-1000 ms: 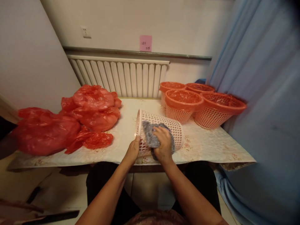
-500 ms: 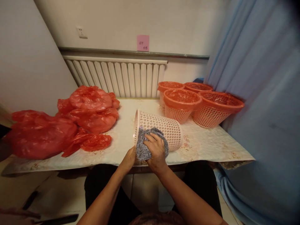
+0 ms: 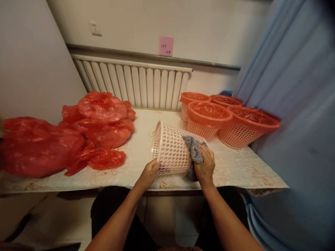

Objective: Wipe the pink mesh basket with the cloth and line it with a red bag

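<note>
A pale pink perforated plastic wastebasket [image 3: 174,148] lies on its side in front of me, its mouth turned to the left. My left hand [image 3: 148,173] grips its rim at the near side, thumb on the outside. Held in my right hand [image 3: 205,164], a grey speckled cloth [image 3: 195,150] presses against the basket's outer wall near its base. The fingers of that hand are bent around the cloth, and part of the cloth hangs down below it.
Several similar baskets lined with red bags [image 3: 209,116] stand at the back right. Filled red plastic bags [image 3: 104,120] lie on the left. A patterned cloth covers the table [image 3: 251,170]. Behind are a radiator [image 3: 141,83] and, at right, a blue curtain [image 3: 300,104].
My right hand has moved the cloth to the right, from near the rim to the base end. The left hand stays at the rim, and the basket's mouth has turned slightly toward me.
</note>
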The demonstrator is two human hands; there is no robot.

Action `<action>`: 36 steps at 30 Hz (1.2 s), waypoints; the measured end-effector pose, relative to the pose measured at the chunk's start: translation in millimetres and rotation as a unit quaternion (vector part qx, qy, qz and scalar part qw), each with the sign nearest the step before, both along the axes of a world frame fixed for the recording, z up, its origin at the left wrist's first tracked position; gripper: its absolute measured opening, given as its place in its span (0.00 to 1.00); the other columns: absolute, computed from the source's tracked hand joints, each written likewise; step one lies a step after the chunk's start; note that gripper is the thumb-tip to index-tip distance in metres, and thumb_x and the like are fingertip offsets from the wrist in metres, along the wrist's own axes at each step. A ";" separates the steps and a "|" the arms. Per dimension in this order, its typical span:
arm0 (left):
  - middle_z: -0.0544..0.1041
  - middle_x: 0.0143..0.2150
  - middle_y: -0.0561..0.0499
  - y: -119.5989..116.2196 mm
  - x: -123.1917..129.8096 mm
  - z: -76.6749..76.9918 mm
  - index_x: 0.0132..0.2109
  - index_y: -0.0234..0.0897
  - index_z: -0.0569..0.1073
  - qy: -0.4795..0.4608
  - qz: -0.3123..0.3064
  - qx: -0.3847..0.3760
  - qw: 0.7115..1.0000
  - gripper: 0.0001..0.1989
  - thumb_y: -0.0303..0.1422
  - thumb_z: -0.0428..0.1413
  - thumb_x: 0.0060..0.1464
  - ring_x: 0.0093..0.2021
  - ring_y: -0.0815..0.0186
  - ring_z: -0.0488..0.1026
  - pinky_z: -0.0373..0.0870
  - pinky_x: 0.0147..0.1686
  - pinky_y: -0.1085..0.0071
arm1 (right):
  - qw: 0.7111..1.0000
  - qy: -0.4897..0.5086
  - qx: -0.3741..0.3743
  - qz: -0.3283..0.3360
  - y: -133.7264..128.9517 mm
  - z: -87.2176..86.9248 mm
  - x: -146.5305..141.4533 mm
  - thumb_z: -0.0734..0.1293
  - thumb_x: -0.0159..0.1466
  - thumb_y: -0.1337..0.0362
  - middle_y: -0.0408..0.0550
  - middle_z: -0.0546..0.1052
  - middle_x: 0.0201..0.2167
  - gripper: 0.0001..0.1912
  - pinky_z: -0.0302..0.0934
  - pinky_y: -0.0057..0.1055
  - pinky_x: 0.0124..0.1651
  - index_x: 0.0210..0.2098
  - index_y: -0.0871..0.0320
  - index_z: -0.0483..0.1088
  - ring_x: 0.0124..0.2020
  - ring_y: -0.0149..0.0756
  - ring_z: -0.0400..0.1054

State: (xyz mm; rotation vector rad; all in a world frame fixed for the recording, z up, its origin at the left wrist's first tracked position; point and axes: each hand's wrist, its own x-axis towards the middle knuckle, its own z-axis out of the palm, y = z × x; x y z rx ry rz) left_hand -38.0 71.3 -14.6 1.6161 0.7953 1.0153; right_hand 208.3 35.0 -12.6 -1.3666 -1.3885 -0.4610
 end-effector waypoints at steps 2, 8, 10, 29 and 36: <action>0.79 0.43 0.44 6.1 -2.7 -6.2 0.46 0.30 0.76 0.006 -0.013 0.006 1.000 0.33 0.57 0.49 0.54 0.46 0.55 0.72 0.65 0.53 0.63 | 1.000 0.009 -0.008 -0.017 2.2 0.4 7.9 0.62 0.62 0.65 0.51 0.76 0.49 0.14 0.60 0.49 0.58 0.46 0.56 0.72 0.54 0.43 0.65; 0.79 0.47 0.43 34.0 -20.0 -19.0 0.49 0.30 0.76 0.009 -0.101 -0.026 0.994 0.30 0.53 0.55 0.53 0.48 0.55 0.73 0.66 0.52 0.63 | 0.999 -0.009 -0.024 -0.036 19.6 4.8 8.3 0.63 0.64 0.61 0.51 0.76 0.48 0.14 0.60 0.48 0.58 0.46 0.57 0.73 0.53 0.43 0.65; 0.78 0.49 0.42 48.8 -26.7 -19.9 0.50 0.31 0.76 0.012 -0.140 -0.047 0.989 0.29 0.51 0.57 0.51 0.50 0.54 0.73 0.66 0.53 0.63 | 0.998 -0.021 -0.025 -0.046 28.6 5.8 5.4 0.63 0.64 0.60 0.52 0.76 0.49 0.15 0.59 0.47 0.59 0.47 0.57 0.73 0.54 0.44 0.65; 0.70 0.33 0.50 94.0 -38.1 -74.0 0.41 0.30 0.74 -0.005 -0.142 0.025 0.990 0.39 0.65 0.46 0.49 0.33 0.65 0.63 0.62 0.33 0.72 | 0.990 0.032 -0.128 -0.044 77.2 46.8 -28.5 0.60 0.55 0.63 0.52 0.78 0.41 0.19 0.60 0.40 0.50 0.43 0.59 0.76 0.45 0.45 0.68; 0.62 0.27 0.54 92.3 -32.1 -74.3 0.33 0.32 0.69 -0.010 -0.117 0.035 0.992 0.40 0.69 0.44 0.44 0.29 0.68 0.57 0.55 0.27 0.74 | 0.989 0.025 -0.130 0.072 105.4 87.5 -78.3 0.61 0.56 0.66 0.48 0.78 0.41 0.17 0.62 0.39 0.48 0.43 0.57 0.75 0.43 0.42 0.69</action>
